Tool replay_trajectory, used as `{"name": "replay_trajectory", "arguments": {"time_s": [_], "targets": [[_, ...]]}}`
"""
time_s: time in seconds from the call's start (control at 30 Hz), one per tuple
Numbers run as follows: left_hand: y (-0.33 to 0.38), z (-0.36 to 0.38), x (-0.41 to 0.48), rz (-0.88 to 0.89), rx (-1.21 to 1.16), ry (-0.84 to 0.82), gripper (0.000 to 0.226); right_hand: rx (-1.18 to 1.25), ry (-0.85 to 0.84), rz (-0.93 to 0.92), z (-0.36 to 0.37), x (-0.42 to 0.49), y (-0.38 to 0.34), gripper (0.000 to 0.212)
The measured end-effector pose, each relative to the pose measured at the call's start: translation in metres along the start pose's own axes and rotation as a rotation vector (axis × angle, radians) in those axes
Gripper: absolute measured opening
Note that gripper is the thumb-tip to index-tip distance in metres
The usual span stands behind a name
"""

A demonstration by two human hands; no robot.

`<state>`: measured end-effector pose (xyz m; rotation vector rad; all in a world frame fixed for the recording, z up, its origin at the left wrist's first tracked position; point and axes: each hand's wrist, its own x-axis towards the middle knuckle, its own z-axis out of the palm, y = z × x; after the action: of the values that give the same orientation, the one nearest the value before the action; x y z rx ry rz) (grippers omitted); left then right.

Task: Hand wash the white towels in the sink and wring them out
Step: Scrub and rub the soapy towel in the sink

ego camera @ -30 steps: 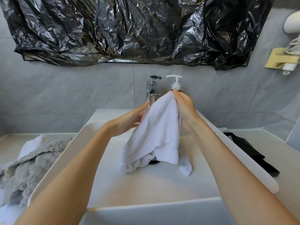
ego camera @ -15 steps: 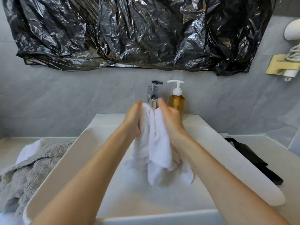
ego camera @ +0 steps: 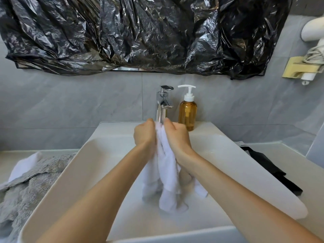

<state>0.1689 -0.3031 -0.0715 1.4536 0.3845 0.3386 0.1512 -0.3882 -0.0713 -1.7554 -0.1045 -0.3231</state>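
A white towel [ego camera: 167, 174] hangs bunched over the white sink [ego camera: 73, 172], its lower end touching the basin floor. My left hand [ego camera: 144, 134] and my right hand [ego camera: 176, 135] grip its top edge side by side, fingers curled round the cloth, just in front of the chrome tap [ego camera: 164, 104]. No water runs from the tap. Another white towel [ego camera: 24, 166] lies on the counter at the left, partly under a grey one.
An amber soap pump bottle [ego camera: 187, 113] stands right of the tap. A grey fluffy towel [ego camera: 26, 190] is heaped on the left counter. A black cloth [ego camera: 268, 170] lies on the right counter. Black plastic sheeting [ego camera: 140, 32] covers the mirror above.
My hands came together from holding the towel spread, bunching it into a narrow hanging bundle, and dropped lower toward the basin. The tap and soap bottle came into view behind them.
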Motion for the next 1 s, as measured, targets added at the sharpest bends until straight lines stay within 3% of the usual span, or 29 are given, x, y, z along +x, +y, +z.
{"name": "replay_trajectory", "arguments": {"time_s": [0.13, 0.33, 0.5, 0.57, 0.67, 0.77, 0.87, 1.0], "targets": [[-0.011, -0.015, 0.007, -0.107, -0.095, -0.010, 0.030, -0.084, -0.066, -0.052, 0.020, -0.009, -0.004, 0.051], [-0.025, 0.012, -0.005, -0.169, -0.060, -0.174, 0.022, -0.218, 0.128, -0.056, -0.006, 0.012, 0.019, 0.051], [-0.010, 0.001, 0.004, -0.153, -0.061, -0.360, 0.042, -0.504, 0.032, 0.011, -0.040, 0.038, 0.033, 0.042], [0.001, -0.013, 0.015, -0.139, -0.109, -0.434, 0.046, -0.569, -0.047, -0.051, -0.047, 0.045, 0.030, 0.035], [0.015, -0.023, 0.019, -0.065, -0.055, -0.573, 0.050, -0.270, -0.323, -0.073, -0.042, 0.044, 0.019, 0.042], [0.031, -0.028, 0.016, 0.011, -0.027, -0.528, 0.035, -0.138, -0.447, -0.003, -0.037, 0.039, 0.011, 0.051], [0.037, -0.040, 0.014, 0.129, 0.049, -0.510, 0.032, 0.102, -0.380, -0.071, -0.041, 0.038, 0.003, 0.068], [0.029, -0.039, 0.007, 0.217, 0.260, -0.770, 0.048, 0.434, -0.206, -0.014, -0.052, 0.034, -0.018, 0.049]]}}
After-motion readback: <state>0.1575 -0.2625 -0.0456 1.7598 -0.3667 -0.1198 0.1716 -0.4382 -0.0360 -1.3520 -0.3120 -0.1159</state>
